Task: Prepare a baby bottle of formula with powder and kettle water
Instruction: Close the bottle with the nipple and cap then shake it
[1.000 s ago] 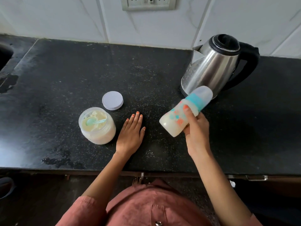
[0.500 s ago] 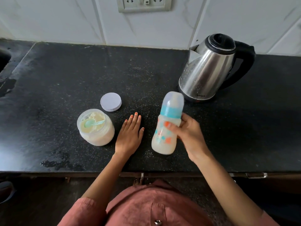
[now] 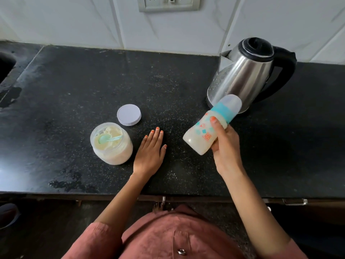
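Note:
My right hand point(image 3: 225, 144) grips a capped baby bottle point(image 3: 202, 135) full of milky formula, tilted with its teal collar and clear cap pointing up-right toward the kettle. The steel kettle point(image 3: 246, 73) with a black lid and handle stands at the back right of the black counter point(image 3: 74, 86). An open jar of formula powder point(image 3: 112, 144) with a teal scoop point(image 3: 108, 138) lying in it sits left of centre. Its white lid point(image 3: 129, 114) lies flat behind it. My left hand point(image 3: 151, 152) rests flat on the counter, palm down, beside the jar.
A wall socket point(image 3: 169, 3) is set in the white tiles above the counter. The edge of a sink point(image 3: 5, 66) shows at far left. Wet patches mark the counter's front left. A drawer handle point(image 3: 294, 201) sits below the counter edge.
The bottle stood nearly upright half a second ago; it is tilted again toward the kettle, as it was a second ago. My left hand has stayed flat on the counter.

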### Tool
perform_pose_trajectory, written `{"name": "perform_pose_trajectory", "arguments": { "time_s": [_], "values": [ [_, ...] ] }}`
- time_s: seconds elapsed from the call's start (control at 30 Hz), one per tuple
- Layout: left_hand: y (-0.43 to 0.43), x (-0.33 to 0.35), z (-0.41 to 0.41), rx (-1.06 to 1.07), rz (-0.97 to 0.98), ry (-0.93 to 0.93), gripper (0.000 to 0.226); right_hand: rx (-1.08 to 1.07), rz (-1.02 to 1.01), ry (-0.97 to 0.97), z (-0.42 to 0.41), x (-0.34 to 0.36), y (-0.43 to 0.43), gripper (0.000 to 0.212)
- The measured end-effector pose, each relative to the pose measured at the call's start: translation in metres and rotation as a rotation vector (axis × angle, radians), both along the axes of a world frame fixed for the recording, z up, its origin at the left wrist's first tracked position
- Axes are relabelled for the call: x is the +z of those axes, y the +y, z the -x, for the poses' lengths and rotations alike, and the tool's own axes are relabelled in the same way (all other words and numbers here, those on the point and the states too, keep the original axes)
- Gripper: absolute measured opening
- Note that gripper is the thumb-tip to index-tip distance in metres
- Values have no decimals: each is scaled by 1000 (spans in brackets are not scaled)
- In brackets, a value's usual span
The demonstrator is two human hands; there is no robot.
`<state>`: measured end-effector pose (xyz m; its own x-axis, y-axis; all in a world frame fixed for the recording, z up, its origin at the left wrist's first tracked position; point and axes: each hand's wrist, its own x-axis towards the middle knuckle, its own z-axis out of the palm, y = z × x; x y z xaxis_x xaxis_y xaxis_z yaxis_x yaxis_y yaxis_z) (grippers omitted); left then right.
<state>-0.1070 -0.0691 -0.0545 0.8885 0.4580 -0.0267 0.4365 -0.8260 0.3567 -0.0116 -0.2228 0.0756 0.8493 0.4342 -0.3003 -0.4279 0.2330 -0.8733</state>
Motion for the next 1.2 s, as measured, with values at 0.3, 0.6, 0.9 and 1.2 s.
{"name": "perform_pose_trajectory", "arguments": {
  "time_s": [0.3, 0.6, 0.9, 1.2],
  "values": [
    [1, -1, 0, -11, -22, 4, 59, -27, -48, 6, -6, 2, -8, 39],
    [1, -1, 0, -8, -12, 9, 60, 6, -33, 26, -2, -1, -4, 47],
    [1, -1, -1, 3, -3, 19, 52, 83, 42, -6, 13, -8, 1, 45],
    [1, 0, -1, 5, 10, 13, 53, 100, 106, -25, 14, -8, -5, 48]
  ]
}}
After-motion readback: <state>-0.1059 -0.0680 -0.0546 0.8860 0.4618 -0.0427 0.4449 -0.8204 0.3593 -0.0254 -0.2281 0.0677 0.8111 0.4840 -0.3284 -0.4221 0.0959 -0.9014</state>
